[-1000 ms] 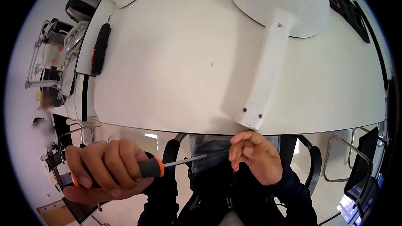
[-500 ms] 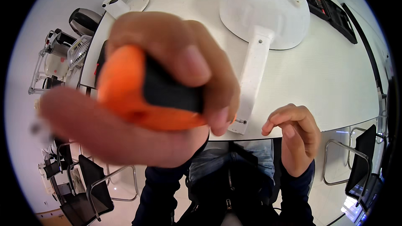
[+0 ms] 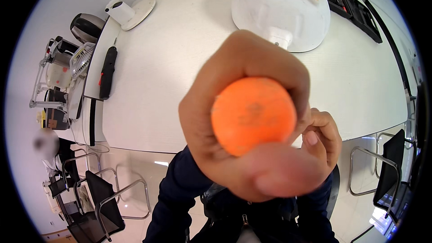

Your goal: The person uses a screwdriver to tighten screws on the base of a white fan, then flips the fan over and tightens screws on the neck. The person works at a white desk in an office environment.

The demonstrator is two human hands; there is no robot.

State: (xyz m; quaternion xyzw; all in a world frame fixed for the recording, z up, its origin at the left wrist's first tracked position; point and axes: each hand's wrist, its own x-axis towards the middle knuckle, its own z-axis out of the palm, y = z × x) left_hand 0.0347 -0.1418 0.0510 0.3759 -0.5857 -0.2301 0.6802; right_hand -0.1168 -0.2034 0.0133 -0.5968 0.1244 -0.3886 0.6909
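Observation:
My left hand (image 3: 211,121) is wrapped round an orange-and-black screwdriver (image 3: 254,112), close before the camera. Its round orange end faces up, and the shaft is hidden below the fist. Farther back on the white table lies a white bowl-shaped housing (image 3: 288,18) with slotted vents. A white neck (image 3: 281,36) comes off its near side, and the rest of that arm disappears behind my left hand. Just right of the fist, my right hand (image 3: 326,137) is closed with curled fingers. Its fingertips are partly covered, so whatever they hold cannot be made out.
A black electric screwdriver (image 3: 108,72) lies at the table's left edge. Behind it stands a white post on a round base (image 3: 139,15). An open black tool case (image 3: 351,11) sits back right. Chairs (image 3: 101,193) flank the table (image 3: 157,76).
My left hand has swung right with the screwdriver, turning its round end toward the camera. It now covers most of the white arm and part of my right hand, which stays nearly in place.

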